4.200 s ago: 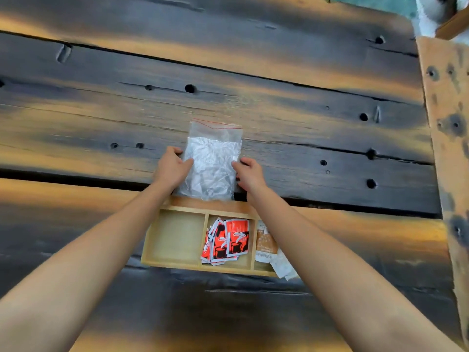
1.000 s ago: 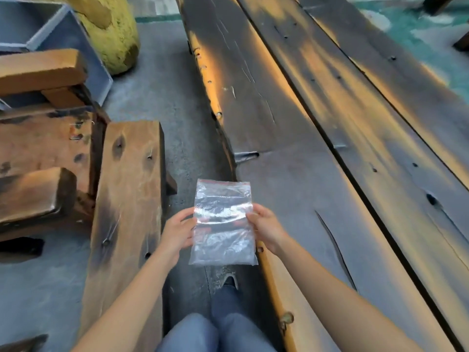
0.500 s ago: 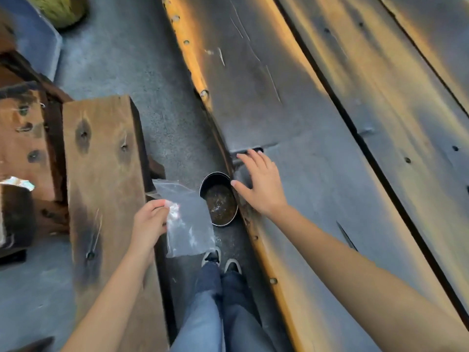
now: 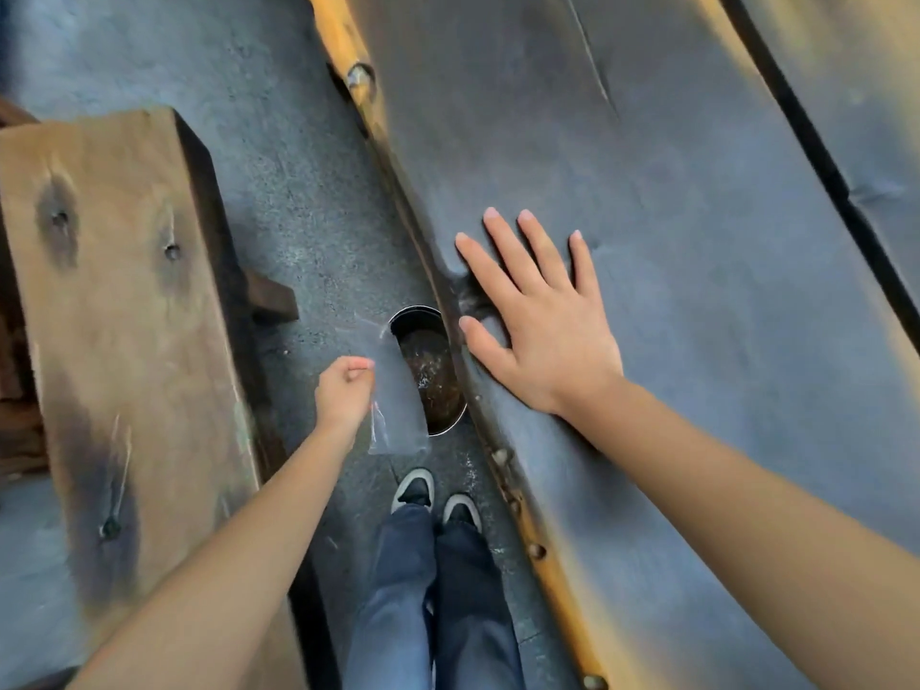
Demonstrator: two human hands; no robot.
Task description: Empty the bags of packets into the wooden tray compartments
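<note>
My left hand [image 4: 344,390] is closed on an empty clear plastic bag [image 4: 398,405], which hangs over the floor gap beside a round metal bin [image 4: 438,376]. The bag partly overlaps the bin's left rim in this view. My right hand [image 4: 537,321] lies flat with fingers spread on the edge of the dark wooden table [image 4: 672,241], holding nothing. The wooden tray and the packets are out of view.
A wooden bench [image 4: 114,316] runs along the left, with grey concrete floor [image 4: 298,166] between it and the table. My legs and shoes [image 4: 433,500] stand just below the bin. The bin holds brownish residue.
I turned from the table to the floor gap. My right hand let go of the bag and rests on the table edge. My left hand carried the bag closer to the bin.
</note>
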